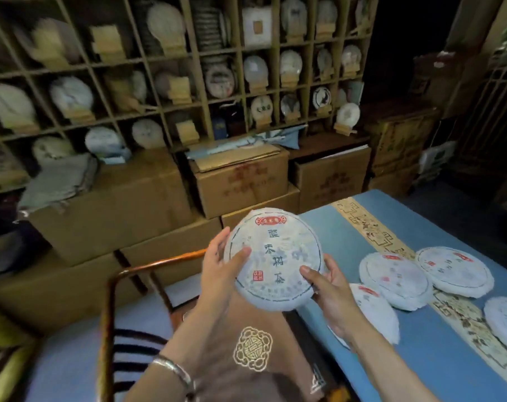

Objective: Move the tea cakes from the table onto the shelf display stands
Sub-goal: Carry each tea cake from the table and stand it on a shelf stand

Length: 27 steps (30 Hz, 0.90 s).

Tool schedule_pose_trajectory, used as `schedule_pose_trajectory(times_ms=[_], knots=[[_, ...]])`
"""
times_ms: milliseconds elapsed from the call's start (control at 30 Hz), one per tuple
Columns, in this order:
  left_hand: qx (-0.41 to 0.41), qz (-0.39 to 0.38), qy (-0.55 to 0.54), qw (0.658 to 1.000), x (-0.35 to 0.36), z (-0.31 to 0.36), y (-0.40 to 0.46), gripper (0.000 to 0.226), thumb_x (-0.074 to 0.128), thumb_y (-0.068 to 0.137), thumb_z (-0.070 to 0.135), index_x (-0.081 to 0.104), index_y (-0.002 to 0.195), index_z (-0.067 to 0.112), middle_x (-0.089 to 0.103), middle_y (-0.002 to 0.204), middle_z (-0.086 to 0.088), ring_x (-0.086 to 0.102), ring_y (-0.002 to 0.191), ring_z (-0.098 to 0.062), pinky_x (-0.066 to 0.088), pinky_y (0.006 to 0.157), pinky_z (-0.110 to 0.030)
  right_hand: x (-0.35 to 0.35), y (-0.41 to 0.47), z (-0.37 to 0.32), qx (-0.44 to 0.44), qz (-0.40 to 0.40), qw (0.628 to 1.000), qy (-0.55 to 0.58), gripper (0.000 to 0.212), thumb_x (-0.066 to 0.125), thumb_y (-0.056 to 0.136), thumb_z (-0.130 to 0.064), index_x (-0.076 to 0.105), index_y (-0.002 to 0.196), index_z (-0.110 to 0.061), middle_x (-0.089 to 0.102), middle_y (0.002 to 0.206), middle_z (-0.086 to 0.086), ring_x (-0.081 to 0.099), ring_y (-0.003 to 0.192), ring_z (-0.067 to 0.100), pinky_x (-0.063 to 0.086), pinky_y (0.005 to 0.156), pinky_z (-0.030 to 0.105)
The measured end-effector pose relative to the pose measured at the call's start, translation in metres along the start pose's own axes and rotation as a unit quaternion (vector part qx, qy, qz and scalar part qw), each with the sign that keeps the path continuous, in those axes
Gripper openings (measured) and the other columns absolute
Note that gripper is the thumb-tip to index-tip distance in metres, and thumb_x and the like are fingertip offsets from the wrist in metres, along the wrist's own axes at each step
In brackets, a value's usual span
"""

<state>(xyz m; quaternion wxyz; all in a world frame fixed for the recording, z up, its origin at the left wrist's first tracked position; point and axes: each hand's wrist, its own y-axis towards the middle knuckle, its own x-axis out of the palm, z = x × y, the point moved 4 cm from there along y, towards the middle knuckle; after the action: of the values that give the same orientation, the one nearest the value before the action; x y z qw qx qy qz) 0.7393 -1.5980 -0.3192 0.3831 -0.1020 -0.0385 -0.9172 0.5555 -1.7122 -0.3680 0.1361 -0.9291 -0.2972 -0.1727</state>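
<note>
Left hand (217, 265) and right hand (323, 285) grip one tea cake (275, 256) mid-carry — next, seat it on an empty stand (187, 132) at 11 o'clock.

Tea shop: shelf (159, 108) of displayed tea cakes (255, 69), stacked cartons (240, 181).

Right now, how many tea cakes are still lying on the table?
4. One lies partly behind the right hand, two sit side by side further back, and one is cut off at the right edge. More may lie out of frame.
</note>
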Motion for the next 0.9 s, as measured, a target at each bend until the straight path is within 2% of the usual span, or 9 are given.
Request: schedule_pose_trajectory(times_ms=[67,167,267,433,533,600,667,800,900], knots=[[0.025,0.031,0.015,0.999,-0.065,0.027,-0.017,0.074,0.086,0.070,0.020,0.050,0.134,0.028,0.061,0.128,0.003,0.066,0.110,-0.015,0.060,0.084,-0.038,0.072,-0.011,0.018,-0.004,-0.039,0.999,-0.001,0.053,0.082,0.071,-0.023,0.059,0.119,-0.018,0.073,0.117,0.011,0.071,0.106,0.026,0.061,0.074,0.034],[0.051,0.101,0.012,0.993,-0.165,0.064,-0.047,0.069,0.084,0.074,0.018,0.049,0.130,0.038,0.059,0.132,0.004,0.062,0.115,-0.017,0.061,0.082,-0.037,0.176,-0.032,0.042,-0.001,-0.109,0.994,-0.010,0.053,0.080,0.071,-0.030,0.060,0.121,-0.026,0.073,0.118,0.007,0.070,0.108,0.023,0.061,0.078,0.037],[0.073,0.156,-0.022,0.985,-0.257,0.099,-0.080,0.069,0.085,0.068,0.017,0.052,0.124,0.041,0.060,0.131,-0.002,0.064,0.115,-0.025,0.057,0.088,-0.051,0.272,-0.055,0.064,0.012,-0.178,0.984,-0.021,0.054,0.078,0.072,-0.030,0.058,0.122,-0.025,0.073,0.116,0.006,0.071,0.105,0.023,0.061,0.073,0.036],[0.131,0.231,-0.053,0.963,-0.378,0.153,-0.137,0.074,0.087,0.062,0.017,0.055,0.122,0.046,0.067,0.120,0.002,0.070,0.105,-0.022,0.061,0.076,-0.049,0.411,-0.092,0.101,0.026,-0.272,0.962,0.000,0.046,0.074,0.076,-0.022,0.060,0.119,-0.021,0.074,0.114,0.009,0.072,0.104,0.024,0.060,0.073,0.032],[0.161,0.261,-0.068,0.949,-0.431,0.176,-0.170,0.075,0.088,0.065,0.015,0.054,0.125,0.045,0.061,0.129,-0.007,0.065,0.113,-0.032,0.056,0.083,-0.060,0.480,-0.113,0.119,0.031,-0.327,0.945,-0.002,0.044,0.070,0.080,-0.021,0.059,0.123,-0.018,0.072,0.119,0.010,0.069,0.110,0.026,0.060,0.084,0.040],[0.179,0.294,-0.066,0.937,-0.459,0.188,-0.188,0.074,0.085,0.069,0.010,0.053,0.126,0.043,0.058,0.132,-0.009,0.063,0.116,-0.034,0.056,0.085,-0.061,0.520,-0.125,0.131,0.036,-0.363,0.931,-0.015,0.041,0.066,0.087,-0.018,0.055,0.126,-0.018,0.071,0.121,0.009,0.067,0.114,0.027,0.054,0.095,0.049],[0.193,0.345,-0.058,0.917,-0.484,0.198,-0.201,0.076,0.085,0.069,0.009,0.051,0.130,0.039,0.056,0.132,-0.009,0.063,0.115,-0.033,0.057,0.084,-0.058,0.551,-0.135,0.139,0.046,-0.396,0.916,-0.035,0.044,0.070,0.087,-0.025,0.052,0.127,-0.021,0.071,0.120,0.006,0.067,0.115,0.025,0.052,0.099,0.051],[0.219,0.396,-0.075,0.889,-0.522,0.214,-0.201,0.075,0.082,0.072,-0.001,0.051,0.131,0.033,0.061,0.125,-0.008,0.070,0.103,-0.028,0.061,0.074,-0.048,0.593,-0.142,0.145,0.041,-0.468,0.876,-0.112,0.069,0.078,0.067,-0.057,0.046,0.126,-0.041,0.070,0.120,-0.010,0.067,0.111,0.007,0.059,0.087,0.029],[0.235,0.413,-0.064,0.878,-0.540,0.223,-0.185,0.075,0.081,0.071,-0.003,0.052,0.129,0.034,0.066,0.118,-0.007,0.072,0.098,-0.026,0.062,0.071,-0.044,0.610,-0.130,0.152,0.027,-0.450,0.883,-0.131,0.089,0.075,0.055,-0.068,0.035,0.131,-0.045,0.065,0.123,-0.014,0.066,0.110,0.004,0.057,0.078,0.020]])
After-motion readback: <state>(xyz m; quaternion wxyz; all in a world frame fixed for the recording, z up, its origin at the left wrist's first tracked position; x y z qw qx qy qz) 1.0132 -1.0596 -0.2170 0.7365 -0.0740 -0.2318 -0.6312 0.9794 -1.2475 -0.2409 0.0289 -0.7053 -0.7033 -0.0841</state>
